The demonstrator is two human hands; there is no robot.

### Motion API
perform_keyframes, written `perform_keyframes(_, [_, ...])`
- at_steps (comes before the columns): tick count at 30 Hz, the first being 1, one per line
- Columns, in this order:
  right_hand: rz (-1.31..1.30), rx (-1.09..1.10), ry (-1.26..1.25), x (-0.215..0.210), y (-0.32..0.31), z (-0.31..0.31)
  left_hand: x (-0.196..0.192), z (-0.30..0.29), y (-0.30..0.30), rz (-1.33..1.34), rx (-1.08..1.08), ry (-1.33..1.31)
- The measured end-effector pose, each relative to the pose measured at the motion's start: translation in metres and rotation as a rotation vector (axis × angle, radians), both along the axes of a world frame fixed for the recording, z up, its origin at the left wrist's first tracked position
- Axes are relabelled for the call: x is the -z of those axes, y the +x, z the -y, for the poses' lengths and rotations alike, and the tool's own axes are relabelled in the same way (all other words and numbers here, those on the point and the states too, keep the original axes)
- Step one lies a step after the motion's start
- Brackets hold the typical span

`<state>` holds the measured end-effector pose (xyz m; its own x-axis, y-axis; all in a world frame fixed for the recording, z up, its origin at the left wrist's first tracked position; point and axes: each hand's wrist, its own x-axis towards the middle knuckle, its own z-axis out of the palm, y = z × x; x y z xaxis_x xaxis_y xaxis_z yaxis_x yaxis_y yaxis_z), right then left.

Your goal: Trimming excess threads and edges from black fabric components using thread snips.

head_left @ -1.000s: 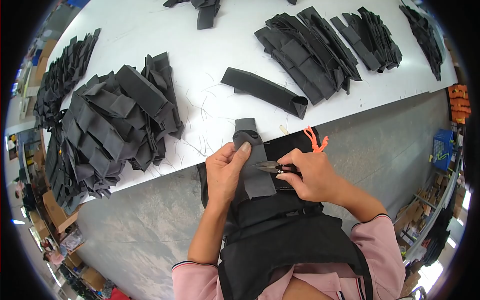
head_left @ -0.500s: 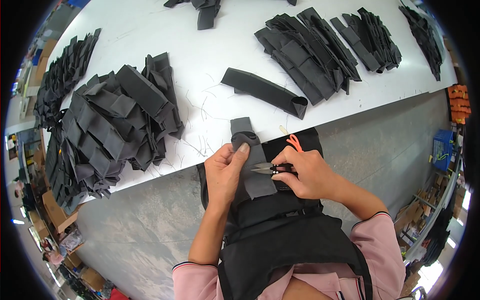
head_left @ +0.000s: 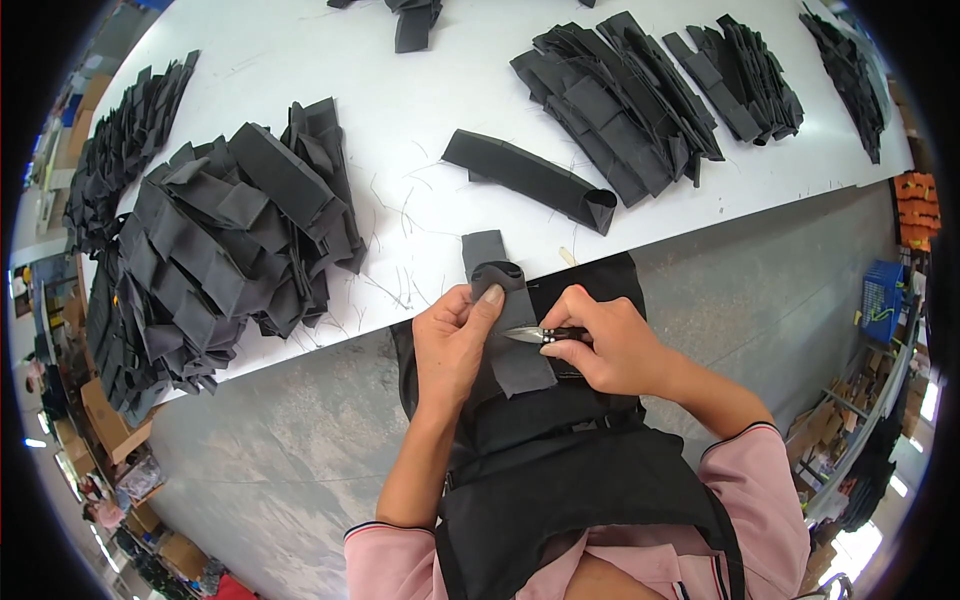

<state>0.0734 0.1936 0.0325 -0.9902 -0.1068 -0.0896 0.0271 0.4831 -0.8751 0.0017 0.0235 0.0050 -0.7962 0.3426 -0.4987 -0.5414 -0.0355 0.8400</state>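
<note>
My left hand (head_left: 452,335) pinches a dark grey fabric strip (head_left: 523,372) at its rolled, loop-like upper part, thumb on top. The strip's far end lies against the white table's edge, and its near end hangs over my black apron (head_left: 590,500). In my right hand (head_left: 612,345) are small thread snips (head_left: 555,336), their pointed blades lying over the strip close to my left thumb. The blades now look nearly together. Part of the snips' handle is hidden by my fingers.
On the white table (head_left: 400,160) lie a large heap of black fabric pieces (head_left: 220,235) at left, a single folded piece (head_left: 530,180) in the middle, and stacked pieces (head_left: 620,110) at right. Loose threads are scattered about. A blue basket (head_left: 882,300) stands beyond, at right.
The snips' blades have gone from spread to nearly together over the strip. The orange loop by my right hand is out of sight. My left hand has barely moved.
</note>
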Motion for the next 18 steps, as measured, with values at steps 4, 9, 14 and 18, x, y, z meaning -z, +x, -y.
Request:
perform_keyframes(4, [0.033, 0.066, 0.023, -0.005, 0.002, -0.001, -0.003, -0.001, 0.000, -0.017, 0.015, -0.017])
perform_keyframes(9, [-0.159, -0.013, 0.244, -0.008, 0.005, -0.005, 0.000, 0.002, -0.001, -0.024, 0.036, -0.042])
perform_keyframes(14, [-0.232, -0.065, 0.247, -0.011, 0.000, -0.005, -0.003, 0.001, -0.001, -0.013, 0.014, -0.004])
perform_keyframes(18, [-0.130, -0.061, 0.157, -0.007, 0.000, -0.005, -0.005, 0.000, -0.001, 0.008, 0.006, 0.008])
